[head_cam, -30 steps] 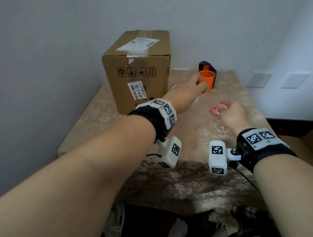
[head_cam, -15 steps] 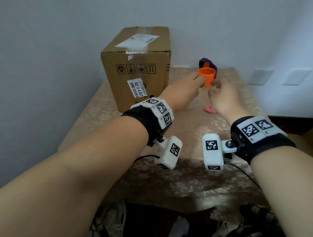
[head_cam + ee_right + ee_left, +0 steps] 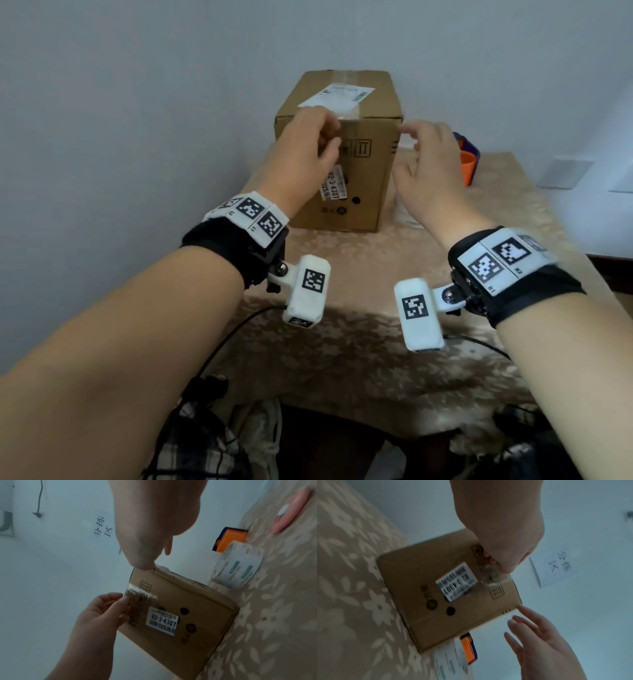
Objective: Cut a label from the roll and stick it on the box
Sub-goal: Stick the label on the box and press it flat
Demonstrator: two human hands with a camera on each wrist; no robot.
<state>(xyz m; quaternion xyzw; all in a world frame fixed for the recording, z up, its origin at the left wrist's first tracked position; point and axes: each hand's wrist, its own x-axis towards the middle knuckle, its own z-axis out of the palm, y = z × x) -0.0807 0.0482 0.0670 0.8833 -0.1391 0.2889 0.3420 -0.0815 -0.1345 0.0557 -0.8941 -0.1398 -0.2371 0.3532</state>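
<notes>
Label [image 3: 139, 595] pinched in L hand [image 3: 301, 154], at box [image 3: 356, 205] front.

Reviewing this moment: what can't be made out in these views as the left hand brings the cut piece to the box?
- Cut piece: the left hand hides it in the head view; whether it touches the box is unclear.
- Its print: blurred in both wrist views.
- Label roll: mostly behind the right hand in the head view.
- Pink tool: blurred, cut by the right wrist view's edge.
</notes>
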